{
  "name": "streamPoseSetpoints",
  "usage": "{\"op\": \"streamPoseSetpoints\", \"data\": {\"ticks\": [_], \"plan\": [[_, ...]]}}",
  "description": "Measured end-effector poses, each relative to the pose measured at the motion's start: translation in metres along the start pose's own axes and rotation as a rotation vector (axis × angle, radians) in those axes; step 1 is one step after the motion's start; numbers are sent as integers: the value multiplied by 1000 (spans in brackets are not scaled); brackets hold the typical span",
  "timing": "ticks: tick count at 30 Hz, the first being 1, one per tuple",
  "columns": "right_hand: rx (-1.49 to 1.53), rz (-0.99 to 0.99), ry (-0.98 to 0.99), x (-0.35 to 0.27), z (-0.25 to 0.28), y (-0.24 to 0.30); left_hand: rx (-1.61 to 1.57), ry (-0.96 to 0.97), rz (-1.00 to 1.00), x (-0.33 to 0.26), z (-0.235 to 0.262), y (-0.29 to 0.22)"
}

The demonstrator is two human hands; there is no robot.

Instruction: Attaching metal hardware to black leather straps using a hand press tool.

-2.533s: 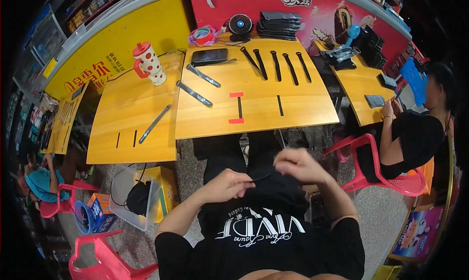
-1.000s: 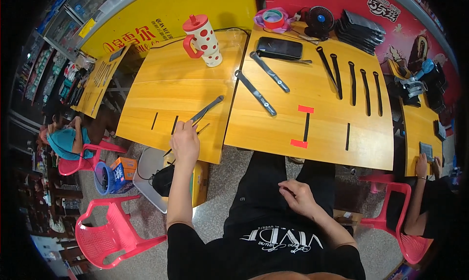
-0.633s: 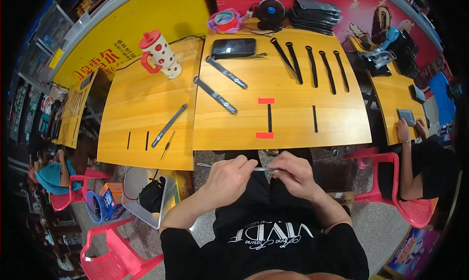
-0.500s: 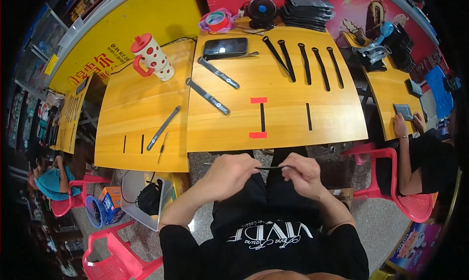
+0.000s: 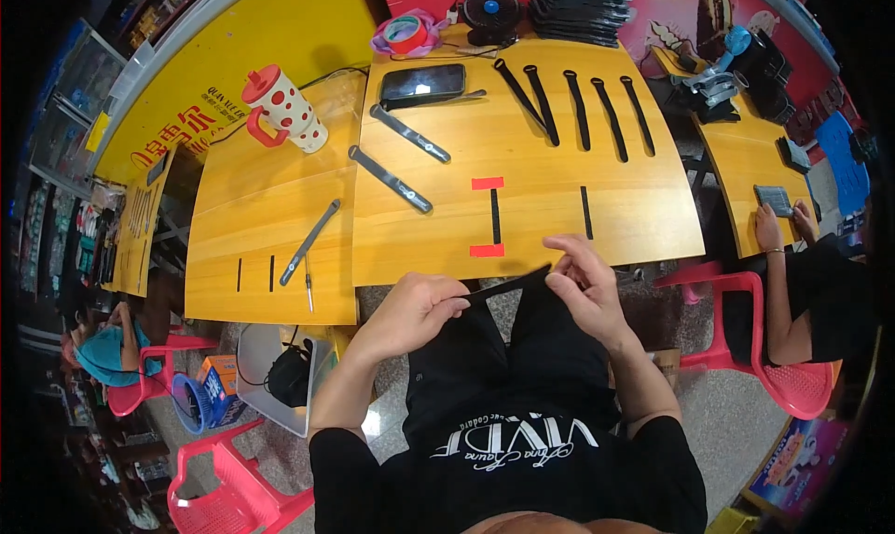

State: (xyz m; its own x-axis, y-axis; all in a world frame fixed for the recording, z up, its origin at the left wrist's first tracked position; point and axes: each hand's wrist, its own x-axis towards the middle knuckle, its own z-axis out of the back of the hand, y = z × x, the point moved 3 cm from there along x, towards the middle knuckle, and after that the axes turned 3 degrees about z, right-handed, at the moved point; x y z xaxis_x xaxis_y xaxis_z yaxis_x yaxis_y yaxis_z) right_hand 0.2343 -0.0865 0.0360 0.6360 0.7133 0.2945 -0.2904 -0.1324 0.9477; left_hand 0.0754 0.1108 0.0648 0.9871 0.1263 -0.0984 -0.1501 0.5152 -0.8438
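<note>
Between my two hands, just off the table's front edge, a black strap (image 5: 508,284) stretches above my lap, its right end higher than its left. My left hand (image 5: 418,312) pinches the left end between thumb and fingers. At the other end my right hand (image 5: 587,287) has its thumb and fingers around the strap's tip, the upper fingers loosely curled; the exact contact is partly hidden. On the table nearest my hands lies a black strip (image 5: 496,217) with a piece of red tape (image 5: 487,251) at its near end and another at its far end. A second black strip (image 5: 586,212) lies to its right.
Several black looped straps (image 5: 577,110) lie toward the back right, and grey straps (image 5: 392,180) to the left. A phone (image 5: 422,84), a small fan (image 5: 491,12), a stack of black packages (image 5: 578,12) and a dotted cup (image 5: 291,110) stand farther back. Another person (image 5: 792,292) sits at right.
Both hands have risen toward the table edge, and the right hand's fingers have loosened and spread. The strap now slants up to the right, with more of its length showing.
</note>
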Motion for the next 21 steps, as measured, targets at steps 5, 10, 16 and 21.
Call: {"op": "streamPoseSetpoints", "data": {"ticks": [5,10,16,21], "plan": [[39,77,160,-1,-3,-4,-6,-7,-22,-1,-3,-8],[234,-101,90,-8,-5,8,226,-153,-210,-5,-10,-13],[235,-93,291,-13,2,10,341,-292,-226,-7,-14,-20],[300,-325,193,-21,6,7,392,-404,-287,-8,-23,-22]]}}
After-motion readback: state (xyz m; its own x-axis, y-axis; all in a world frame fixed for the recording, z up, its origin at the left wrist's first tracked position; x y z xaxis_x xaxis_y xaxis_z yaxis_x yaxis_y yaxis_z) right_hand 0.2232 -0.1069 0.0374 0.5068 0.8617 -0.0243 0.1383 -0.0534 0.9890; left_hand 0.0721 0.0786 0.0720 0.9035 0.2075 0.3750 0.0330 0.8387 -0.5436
